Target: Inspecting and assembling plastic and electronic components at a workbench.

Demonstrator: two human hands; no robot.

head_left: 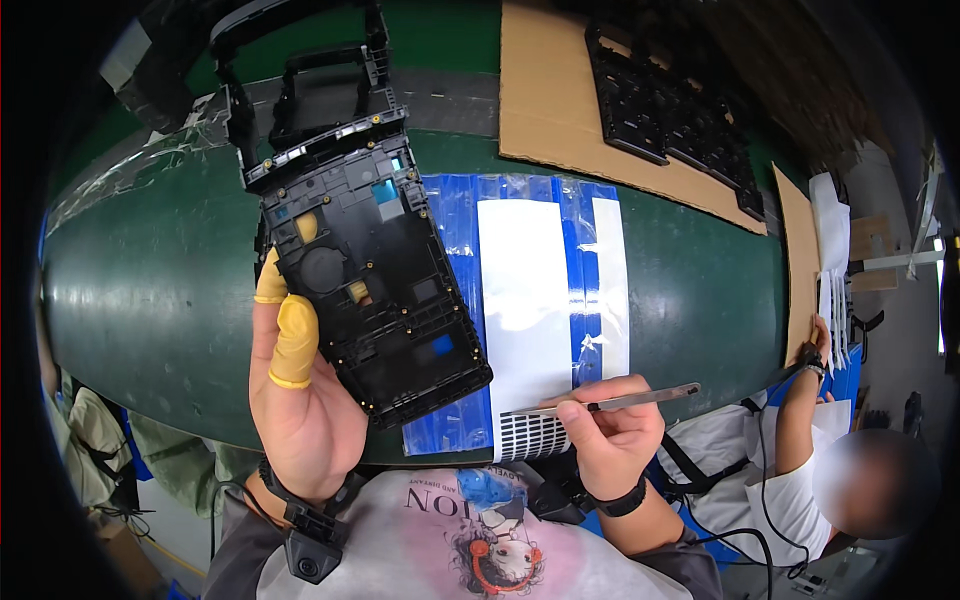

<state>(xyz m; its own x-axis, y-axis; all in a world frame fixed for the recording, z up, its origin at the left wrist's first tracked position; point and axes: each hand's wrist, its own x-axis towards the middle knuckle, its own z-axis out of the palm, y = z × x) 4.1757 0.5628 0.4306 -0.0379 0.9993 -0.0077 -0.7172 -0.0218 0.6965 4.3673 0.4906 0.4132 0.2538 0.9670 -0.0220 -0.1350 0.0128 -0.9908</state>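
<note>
My left hand, with yellow finger cots on its fingers, grips a black plastic device housing and holds it up tilted over the table. Small brass-coloured inserts and blue and grey patches dot the housing, and an open frame extends from its far end. Between the thumb and fingers of my right hand is a pair of metal tweezers. Their tips point left, at the upper edge of a grid of small black stickers on a white sheet. Whether the tips hold a sticker is too small to tell.
Blue plastic board lies under the sheet on the green table. Several black housings rest on cardboard at the far right. A co-worker sits at the right, one hand near an upright cardboard piece.
</note>
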